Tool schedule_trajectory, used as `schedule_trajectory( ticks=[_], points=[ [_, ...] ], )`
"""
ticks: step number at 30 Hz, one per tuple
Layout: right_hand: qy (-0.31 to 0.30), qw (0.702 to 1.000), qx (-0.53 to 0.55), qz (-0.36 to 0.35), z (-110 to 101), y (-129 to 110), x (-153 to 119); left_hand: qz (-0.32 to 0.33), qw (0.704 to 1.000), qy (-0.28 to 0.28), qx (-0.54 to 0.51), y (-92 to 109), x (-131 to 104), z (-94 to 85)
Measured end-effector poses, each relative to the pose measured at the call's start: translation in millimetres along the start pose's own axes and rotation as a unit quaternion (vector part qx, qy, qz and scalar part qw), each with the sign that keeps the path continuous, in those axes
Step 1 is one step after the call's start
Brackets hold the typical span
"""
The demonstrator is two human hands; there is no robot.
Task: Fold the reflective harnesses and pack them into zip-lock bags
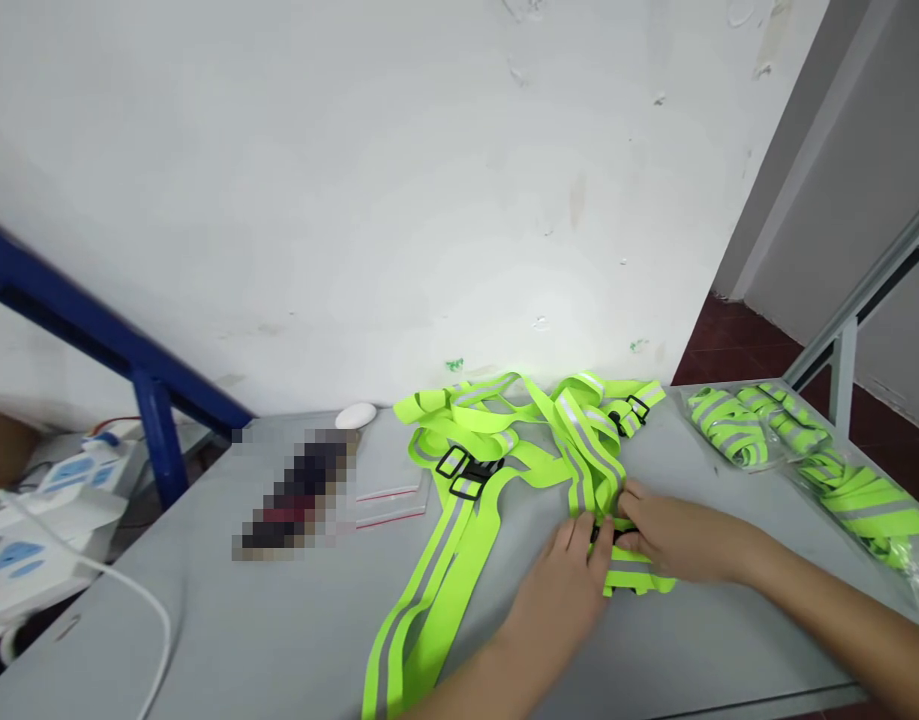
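Observation:
A neon-yellow reflective strap harness [579, 455] with grey stripes lies in loops on the grey table. Both of my hands are at its right part, around a black buckle [605, 535]. My left hand [568, 570] presses its fingers on the strap at the buckle's left side. From the right, my right hand [669, 530] pinches the strap and buckle between thumb and fingers. Below them sits a folded length of strap [639, 575]. More yellow strapping [459, 560], with black slide buckles [466, 475], trails toward the table's front edge on the left.
Clear bags of rolled yellow straps [729, 425] lie at the table's right end. Flat zip bags [391, 490], a white oval object [355, 416] and a pixelated item [301, 495] are left of the straps. A white cable [155, 600] crosses the left corner; a wall [399, 200] stands behind.

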State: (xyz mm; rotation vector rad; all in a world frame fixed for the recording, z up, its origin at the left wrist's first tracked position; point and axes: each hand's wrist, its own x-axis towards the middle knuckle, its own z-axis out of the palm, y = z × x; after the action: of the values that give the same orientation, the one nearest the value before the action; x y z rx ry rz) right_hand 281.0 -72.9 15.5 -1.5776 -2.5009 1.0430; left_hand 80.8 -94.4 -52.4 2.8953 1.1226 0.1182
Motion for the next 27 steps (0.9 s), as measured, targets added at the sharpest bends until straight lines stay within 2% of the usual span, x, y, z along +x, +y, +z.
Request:
schedule_trajectory(
  ticks=[3,5,7,9,13,17,22,25,27],
  points=[
    [0.127,0.991,-0.034,-0.001,15.7,5.4,-12.4,-0.007,0.999,-0.022,-0.036,-2.4,5.0,0.7],
    [0.203,0.974,-0.09,-0.047,30.2,10.5,-21.5,-0.007,0.998,-0.036,-0.05,-3.0,6.2,-0.7],
    [0.244,0.951,-0.151,-0.112,47.0,15.4,-28.6,-0.006,0.996,-0.053,-0.066,-3.2,6.6,-2.6],
    [0.261,0.937,-0.189,-0.137,62.3,19.7,-31.2,0.003,0.994,-0.058,-0.095,-3.8,6.4,-5.6],
    [0.243,0.939,-0.213,-0.116,73.0,27.2,-24.3,-0.012,0.973,-0.03,-0.227,-8.1,2.8,-15.3],
    [0.205,0.953,-0.179,-0.136,55.5,30.5,-17.0,-0.061,0.928,-0.009,-0.367,-16.2,-7.5,-27.8],
    [0.159,0.974,-0.07,-0.146,27.2,22.2,-14.2,-0.078,0.891,-0.037,-0.445,-31.1,-21.5,-43.6],
    [0.155,0.975,-0.034,-0.153,22.6,18.0,-10.4,-0.108,0.876,-0.053,-0.467,-33.6,-21.3,-46.7],
    [0.148,0.974,-0.032,-0.17,24.7,17.9,-6.8,-0.104,0.874,-0.045,-0.472,-30.4,-16.6,-45.5]
  ],
)
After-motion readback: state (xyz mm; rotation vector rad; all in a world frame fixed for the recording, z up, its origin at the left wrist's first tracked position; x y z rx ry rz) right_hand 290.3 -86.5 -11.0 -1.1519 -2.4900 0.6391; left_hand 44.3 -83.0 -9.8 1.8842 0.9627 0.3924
